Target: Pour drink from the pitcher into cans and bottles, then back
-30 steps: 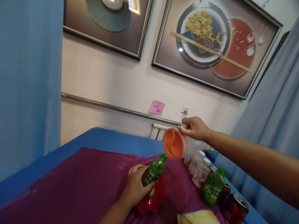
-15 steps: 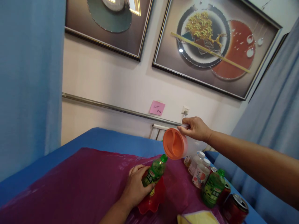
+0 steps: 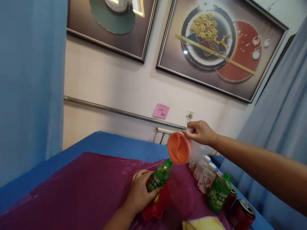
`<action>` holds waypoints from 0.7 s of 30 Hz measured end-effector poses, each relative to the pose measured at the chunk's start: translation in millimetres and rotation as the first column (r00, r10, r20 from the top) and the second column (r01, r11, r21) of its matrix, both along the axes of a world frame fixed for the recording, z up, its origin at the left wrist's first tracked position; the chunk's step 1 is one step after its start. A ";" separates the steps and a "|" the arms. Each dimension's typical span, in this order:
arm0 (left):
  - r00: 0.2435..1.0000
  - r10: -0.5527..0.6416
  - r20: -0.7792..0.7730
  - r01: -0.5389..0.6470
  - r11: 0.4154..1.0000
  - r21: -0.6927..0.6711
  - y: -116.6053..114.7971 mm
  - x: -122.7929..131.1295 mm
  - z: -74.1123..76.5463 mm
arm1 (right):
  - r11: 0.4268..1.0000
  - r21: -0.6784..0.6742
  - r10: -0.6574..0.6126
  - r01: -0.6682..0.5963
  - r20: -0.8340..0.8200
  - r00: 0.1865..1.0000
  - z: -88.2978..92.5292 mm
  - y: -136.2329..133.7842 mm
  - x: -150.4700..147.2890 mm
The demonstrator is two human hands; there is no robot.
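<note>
My left hand (image 3: 141,191) is closed around a green plastic drink bottle (image 3: 161,174), which stands in or over a red scallop-edged dish (image 3: 157,209). The bottle's neck shows an open or capped green top; I cannot tell which. My right hand (image 3: 200,132) grips the handle of a translucent pitcher with an orange lid (image 3: 178,148). That pitcher is tipped on its side, its lid facing left and downward, just above the bottle's neck. Whether any liquid is flowing between them cannot be made out.
Along the right side stand clear bottles with white caps (image 3: 206,179), another green bottle (image 3: 219,193) and red cans (image 3: 242,214). A folded yellow cloth (image 3: 203,223) lies in front. Purple plastic sheeting (image 3: 79,191) covers the blue surface (image 3: 115,142), with a wall behind.
</note>
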State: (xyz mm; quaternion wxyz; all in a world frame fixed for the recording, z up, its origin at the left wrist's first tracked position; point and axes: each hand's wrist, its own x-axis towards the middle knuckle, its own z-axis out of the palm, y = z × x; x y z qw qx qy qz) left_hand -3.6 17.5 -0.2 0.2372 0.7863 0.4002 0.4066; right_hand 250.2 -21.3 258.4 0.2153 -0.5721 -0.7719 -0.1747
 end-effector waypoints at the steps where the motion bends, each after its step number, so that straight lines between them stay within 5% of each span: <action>1: 1.000 0.000 0.001 0.000 1.000 -0.001 -0.1 -0.1 0.4 | 1.000 0.001 0.001 -0.001 0.002 1.000 0.0 -0.2 0.1; 21: 1.000 0.003 0.006 -0.003 1.000 -0.011 -1.0 -0.2 1.1 | 1.000 -0.001 -0.005 0.005 0.025 1.000 0.6 -0.7 -1.8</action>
